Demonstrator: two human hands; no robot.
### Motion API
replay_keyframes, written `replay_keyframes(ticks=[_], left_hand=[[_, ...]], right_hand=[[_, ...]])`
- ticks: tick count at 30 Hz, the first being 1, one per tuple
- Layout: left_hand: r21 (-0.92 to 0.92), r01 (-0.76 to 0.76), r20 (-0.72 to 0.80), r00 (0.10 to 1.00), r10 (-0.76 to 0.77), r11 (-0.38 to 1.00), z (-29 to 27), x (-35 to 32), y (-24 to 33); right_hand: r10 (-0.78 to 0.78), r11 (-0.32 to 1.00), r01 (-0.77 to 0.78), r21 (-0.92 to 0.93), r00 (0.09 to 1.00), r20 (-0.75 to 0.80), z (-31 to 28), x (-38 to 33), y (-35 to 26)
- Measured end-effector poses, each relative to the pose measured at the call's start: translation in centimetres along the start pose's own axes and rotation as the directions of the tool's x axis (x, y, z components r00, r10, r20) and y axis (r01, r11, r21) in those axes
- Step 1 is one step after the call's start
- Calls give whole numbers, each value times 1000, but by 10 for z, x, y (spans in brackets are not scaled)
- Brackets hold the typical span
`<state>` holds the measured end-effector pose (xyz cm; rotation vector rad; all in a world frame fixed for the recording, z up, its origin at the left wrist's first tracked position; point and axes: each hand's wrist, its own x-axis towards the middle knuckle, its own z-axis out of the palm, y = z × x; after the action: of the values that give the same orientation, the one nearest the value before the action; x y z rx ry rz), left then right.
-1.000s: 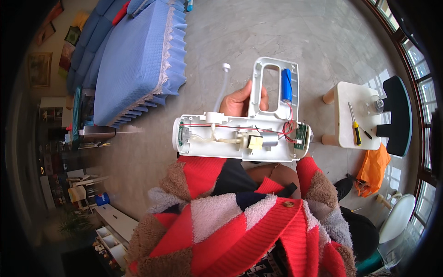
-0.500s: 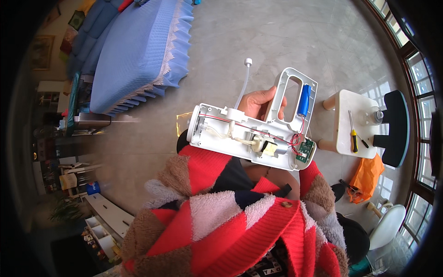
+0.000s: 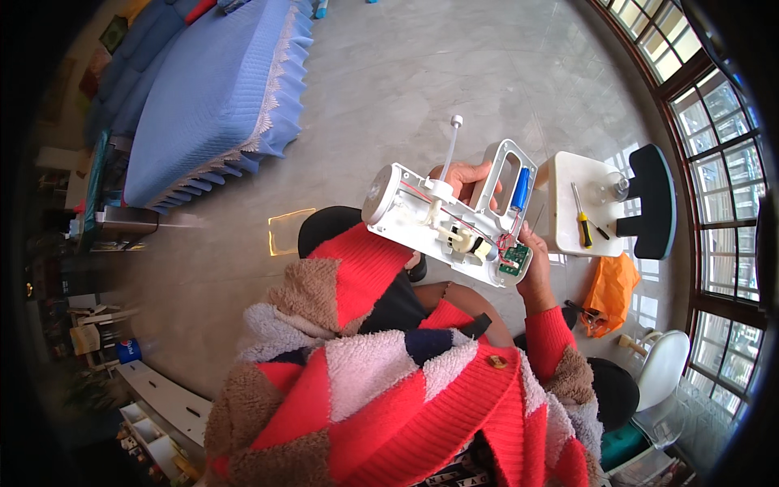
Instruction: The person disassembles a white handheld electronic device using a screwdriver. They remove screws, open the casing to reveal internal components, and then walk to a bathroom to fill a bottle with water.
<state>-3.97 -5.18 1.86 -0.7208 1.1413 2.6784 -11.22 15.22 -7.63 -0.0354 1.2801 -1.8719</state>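
An opened white plastic appliance casing (image 3: 422,221) with a loop handle lies tilted before me, its inside facing up. In it sit a small pump motor (image 3: 469,242), a blue cylindrical battery (image 3: 520,189) in the handle, a green circuit board (image 3: 514,259), and red and black wires. A clear tube (image 3: 451,148) with a white cap stands up from its far side. My left hand (image 3: 464,178) grips the casing from behind, by the handle. Beside the board end is my right hand (image 3: 533,258), fingers closed around a thin rod-like tool (image 3: 538,216), mostly hidden.
On the right, a white stool (image 3: 568,195) bears a yellow-handled screwdriver (image 3: 584,227), a small black tool and a clear jar (image 3: 615,188). An orange bag (image 3: 610,296) lies below it. A blue-covered sofa (image 3: 203,114) stands far left; windows (image 3: 714,170) line the right side.
My right hand has come into sight at the casing's board end with a thin tool. The casing has turned, showing its round left end, and the view has swung right.
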Motion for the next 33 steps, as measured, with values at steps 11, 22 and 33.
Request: replay_keyframes(ticks=[11,22,33], left_hand=[[-199,138,99,988,-120,970,10,-2,-26],[-157,155,238,964,-115,975,5,0,-36],[-509,-273,135,911,389,816,27,-23,-79]], right_hand=[[106,994,-107,-6,982,155,-12,-68,-11],[23,1000,-27,15,974,224,-7,-99,-14],[-142,990,142,2,990,-22,14,-111,-12]])
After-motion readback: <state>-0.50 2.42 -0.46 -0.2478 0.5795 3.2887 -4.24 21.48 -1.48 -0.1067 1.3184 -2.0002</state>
